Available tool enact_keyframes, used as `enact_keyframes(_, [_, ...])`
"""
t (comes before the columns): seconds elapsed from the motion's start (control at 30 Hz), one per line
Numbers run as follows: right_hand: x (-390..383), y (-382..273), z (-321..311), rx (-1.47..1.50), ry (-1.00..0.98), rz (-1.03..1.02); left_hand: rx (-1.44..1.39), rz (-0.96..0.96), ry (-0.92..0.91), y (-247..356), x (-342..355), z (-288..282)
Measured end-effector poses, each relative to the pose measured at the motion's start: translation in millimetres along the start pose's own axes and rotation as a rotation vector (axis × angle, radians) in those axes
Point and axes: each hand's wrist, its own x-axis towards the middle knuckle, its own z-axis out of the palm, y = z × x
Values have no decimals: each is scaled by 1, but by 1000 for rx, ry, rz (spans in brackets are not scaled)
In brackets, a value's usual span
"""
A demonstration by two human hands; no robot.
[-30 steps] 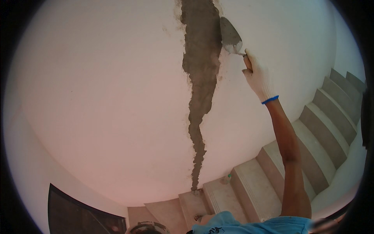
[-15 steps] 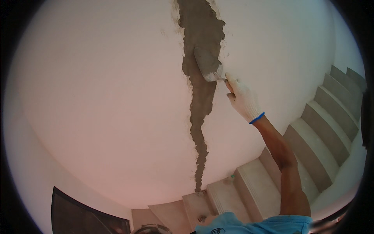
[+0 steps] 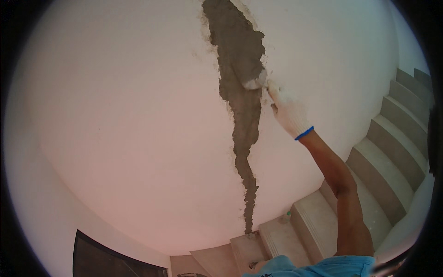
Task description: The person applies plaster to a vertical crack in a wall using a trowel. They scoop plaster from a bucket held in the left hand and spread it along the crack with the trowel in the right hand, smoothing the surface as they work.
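Observation:
My right hand (image 3: 290, 109), in a white knitted glove with a blue cuff, is closed around the handle of a trowel (image 3: 255, 83). The blade lies against a long strip of wet grey mortar (image 3: 246, 120) that runs down the pale wall (image 3: 138, 115). Mortar coats much of the blade, so its tip blends into the patch; only the lighter heel near the handle stands out. The strip has ragged edges, is broad at the top and narrows down to the stairs. My left hand is out of sight.
Concrete stairs (image 3: 318, 221) climb along the wall's foot toward the right. A small bottle with a green cap (image 3: 286, 217) stands on one step against the wall. A dark framed panel (image 3: 115, 258) is at lower left, and a round rim (image 3: 191, 275) shows at the bottom edge.
The trowel has slid slightly up and right over the mortar, its blade now harder to make out. My view has shifted, so the lower wall and stairs sit further right.

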Motion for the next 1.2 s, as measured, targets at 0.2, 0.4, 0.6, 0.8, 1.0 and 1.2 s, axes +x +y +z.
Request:
enact_keyframes(0.2, [-22, -6, -12, 148, -16, -40, -269, -84, -12, -37, 11, 1])
enact_keyframes(0.4, [26, 5, -20, 151, 170, -30, -89, -80, -130, -74, 34, -5])
enact_keyframes(0.6, [15, -15, 1, 26, 66, -12, -21, -102, -6, -122, 52, 1])
enact_keyframes(0.8, [-15, -21, -8, 217, -57, -60, -1, -10, 29, -32, 18, -7])
enact_keyframes(1.0, [31, -12, -17, 213, 205, -42, -57, -139, 70, -56, 35, -9])
enact_keyframes(1.2, [73, -14, -23, 89, 215, -26, 216, 3, 77, -56, 36, -9])
